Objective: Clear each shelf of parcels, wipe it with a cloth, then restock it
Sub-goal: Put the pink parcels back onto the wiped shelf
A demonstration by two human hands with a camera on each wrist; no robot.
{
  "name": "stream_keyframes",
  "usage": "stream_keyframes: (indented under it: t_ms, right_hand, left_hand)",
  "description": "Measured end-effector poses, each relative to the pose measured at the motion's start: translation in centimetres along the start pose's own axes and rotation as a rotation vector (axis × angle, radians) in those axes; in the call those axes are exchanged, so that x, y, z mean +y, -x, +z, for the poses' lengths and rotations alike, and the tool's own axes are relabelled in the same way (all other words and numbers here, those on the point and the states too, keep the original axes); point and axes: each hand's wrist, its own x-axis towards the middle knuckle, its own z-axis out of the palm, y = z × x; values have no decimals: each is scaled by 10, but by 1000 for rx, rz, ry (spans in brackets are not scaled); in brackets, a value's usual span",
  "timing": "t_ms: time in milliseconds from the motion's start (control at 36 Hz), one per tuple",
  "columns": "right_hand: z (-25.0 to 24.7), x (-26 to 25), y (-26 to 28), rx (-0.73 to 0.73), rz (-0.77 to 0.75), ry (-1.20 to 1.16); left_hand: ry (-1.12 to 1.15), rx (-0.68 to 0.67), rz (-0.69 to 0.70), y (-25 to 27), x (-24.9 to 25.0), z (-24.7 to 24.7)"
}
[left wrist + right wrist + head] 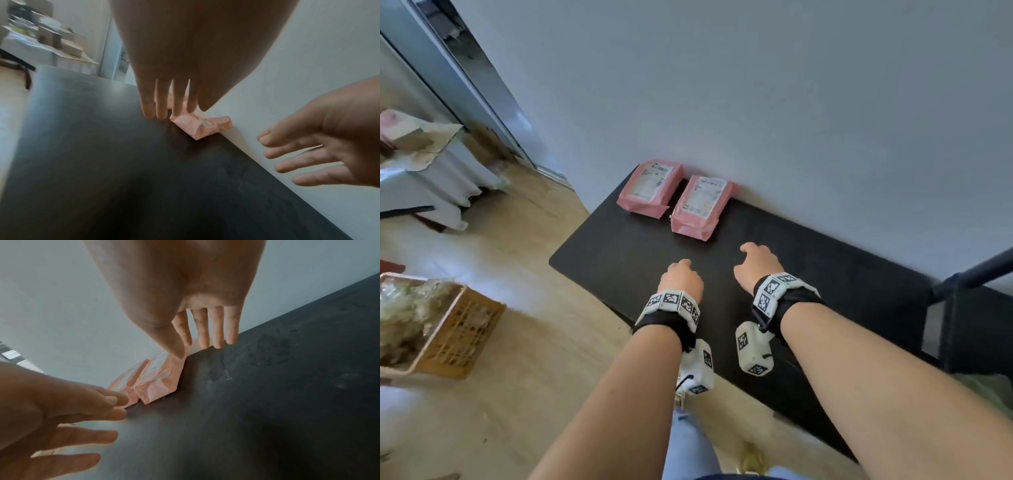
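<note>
Two pink parcels with white labels lie side by side at the far left of a black shelf (808, 260), against the wall: a left parcel (650, 188) and a right parcel (702, 207). My left hand (681, 277) and right hand (756, 262) hover over the shelf a short way in front of them, empty, fingers straight and pointing down. In the left wrist view my left hand's fingers (162, 100) hang just before the pink parcel (197, 128). The right wrist view shows my right hand's fingers (218, 327) beside both parcels (158, 381). No cloth is in view.
A grey wall (756, 102) backs the shelf. A dark metal post (962, 308) stands at the shelf's right end. On the wooden floor to the left are a tan crate (448, 339) of bagged goods and a cloth-covered table (424, 164) with cardboard.
</note>
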Motion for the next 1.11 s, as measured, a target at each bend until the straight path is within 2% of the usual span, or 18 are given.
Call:
stream_keyframes:
  t_ms: [194,333,417,556,750,861,972,1111]
  right_hand:
    - [-5,-34,-69,40,129,-41]
    - [0,-59,-105,19,198,-72]
    - [3,-71,-121,13,224,-103]
    - [8,-86,-139,-28,244,-173]
    - [15,-90,-143,-85,297,-273]
    - [13,-84,-135,-65,347,-275]
    - [12,-70,-113,-38,393,-278]
    - [10,-46,-66,27,452,-354]
  left_hand:
    - [-37,3,87,-94,19,-42]
    - [-58,-10,235,-153,29,-62]
    - [-9,-15,232,-179,37,-69]
    - [-55,-156,174,-208,44,-65]
    - [-112,-119,256,-211,37,-56]
    - [-158,-179,257,-202,38,-56]
    - [-106,-207,249,-184,38,-50]
    - [-130,-215,311,-137,45,-36]
